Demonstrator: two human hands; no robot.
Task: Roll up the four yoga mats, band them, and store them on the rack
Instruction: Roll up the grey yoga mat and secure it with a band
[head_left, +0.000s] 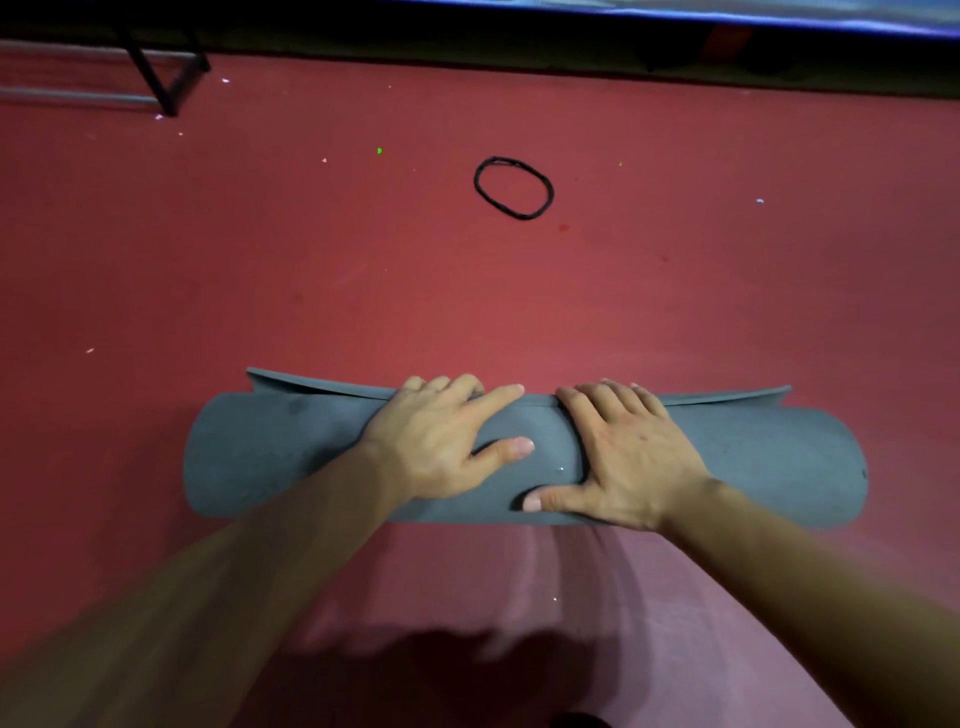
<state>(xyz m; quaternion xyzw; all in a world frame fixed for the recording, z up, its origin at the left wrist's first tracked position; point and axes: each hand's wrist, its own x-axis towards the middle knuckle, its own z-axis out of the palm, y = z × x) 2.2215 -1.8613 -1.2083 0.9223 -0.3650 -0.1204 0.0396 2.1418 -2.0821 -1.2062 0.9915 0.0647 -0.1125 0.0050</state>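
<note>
A grey yoga mat (270, 452) lies rolled into a thick cylinder across the red floor, its last flap showing along the far side. My left hand (441, 441) rests flat on top of the roll near the middle, fingers spread over the far edge. My right hand (623, 457) presses on the roll just right of it, thumb stretched along the near side. A black elastic band (513, 187) lies in a loop on the floor well beyond the mat, touching nothing.
A dark metal frame leg (161, 78) with a grey bar stands at the far left. A blue mat edge (727, 15) runs along the top right. Small bits of litter dot the red floor (311, 270).
</note>
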